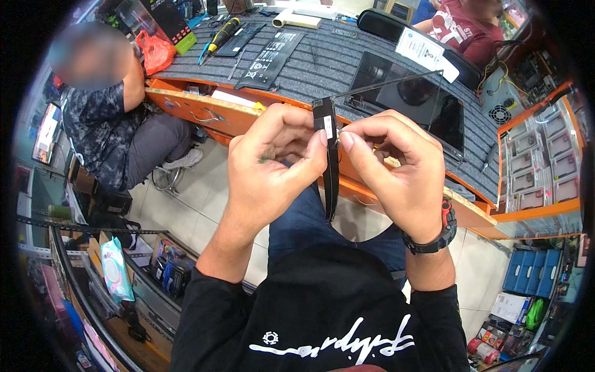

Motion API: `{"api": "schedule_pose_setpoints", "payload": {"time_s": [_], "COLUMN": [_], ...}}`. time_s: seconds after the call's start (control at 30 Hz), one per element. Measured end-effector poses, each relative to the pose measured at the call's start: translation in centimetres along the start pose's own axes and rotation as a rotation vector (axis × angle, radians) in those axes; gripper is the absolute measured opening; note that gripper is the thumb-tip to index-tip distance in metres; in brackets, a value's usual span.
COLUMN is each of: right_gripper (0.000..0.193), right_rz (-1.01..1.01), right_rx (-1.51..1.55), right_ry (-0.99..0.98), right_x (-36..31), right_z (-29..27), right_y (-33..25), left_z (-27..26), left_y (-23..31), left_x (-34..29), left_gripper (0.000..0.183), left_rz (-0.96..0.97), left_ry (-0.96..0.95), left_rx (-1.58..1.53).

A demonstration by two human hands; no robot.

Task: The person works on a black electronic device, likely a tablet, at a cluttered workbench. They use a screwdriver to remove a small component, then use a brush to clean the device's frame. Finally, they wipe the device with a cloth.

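In front of my chest I hold a thin black plastic frame, looking like a screen bezel [331, 180], with a white label near its corner. One side hangs down toward my lap; another thin side runs off to the far right over the desk. My left hand [276, 158] is closed on the corner, its thumb beside the label. The thumb and forefinger of my right hand [396, 167] are pinched together at the bezel's edge; whatever is between them is too small to make out. A black watch [437, 232] is on my right wrist. Beyond my hands a dark screen panel [443, 121] lies on the desk.
On the grey ribbed desk mat [322, 62] lie a flat black battery [269, 62] and a yellow-black screwdriver [224, 33]. An orange drawer [198, 110] stands open. A seated person [105, 130] is at left, another [465, 28] across the desk. Shelving [68, 266] stands lower left.
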State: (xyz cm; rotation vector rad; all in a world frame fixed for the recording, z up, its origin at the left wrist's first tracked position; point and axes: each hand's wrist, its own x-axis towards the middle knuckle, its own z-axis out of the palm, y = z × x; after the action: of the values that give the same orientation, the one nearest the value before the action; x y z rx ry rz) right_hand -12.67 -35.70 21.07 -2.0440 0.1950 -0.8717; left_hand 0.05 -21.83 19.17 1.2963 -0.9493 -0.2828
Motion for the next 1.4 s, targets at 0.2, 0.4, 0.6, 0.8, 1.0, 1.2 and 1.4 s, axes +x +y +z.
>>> {"api": "schedule_pose_setpoints", "payload": {"time_s": [0.2, 0.4, 0.6, 0.8, 1.0, 1.2, 1.4], "right_gripper": [0.009, 0.009, 0.014, 0.015, 0.012, 0.02, 0.023], "right_rz": [0.122, 0.121, 0.018, -0.151, -0.29, -0.657, -0.703], "right_rx": [0.243, 0.345, 0.131, -0.107, -0.277, -0.537, -0.583], "right_ry": [-0.102, -0.13, -0.108, -0.076, -0.091, -0.209, -0.324], "right_x": [-0.1, 0.1, 0.7, 1.0, 2.8, 7.0, 7.4], "right_z": [-0.2, -0.3, -1.5, -2.3, -3.5, -5.9, -5.4], "right_y": [0.2, 0.1, -1.3, -2.8, -3.4, -3.3, -2.7], "left_z": [-0.1, 0.0, 0.1, -0.2, -0.8, -1.0, -1.0], "left_y": [-0.2, -0.5, -0.7, -0.9, -1.3, -1.4, -0.9], "left_x": [0.1, 0.2, 0.3, 0.5, 1.0, 1.2, 1.0], "left_gripper": [0.014, 0.016, 0.015, 0.016, 0.018, 0.019, 0.021], "left_rz": [-0.018, -0.004, -0.03, -0.004, -0.048, -0.066, -0.095], "left_ry": [-0.006, -0.022, 0.018, -0.006, -0.082, -0.101, -0.117], "left_rx": [0.016, 0.045, -0.003, -0.106, -0.289, -0.288, -0.259]}}
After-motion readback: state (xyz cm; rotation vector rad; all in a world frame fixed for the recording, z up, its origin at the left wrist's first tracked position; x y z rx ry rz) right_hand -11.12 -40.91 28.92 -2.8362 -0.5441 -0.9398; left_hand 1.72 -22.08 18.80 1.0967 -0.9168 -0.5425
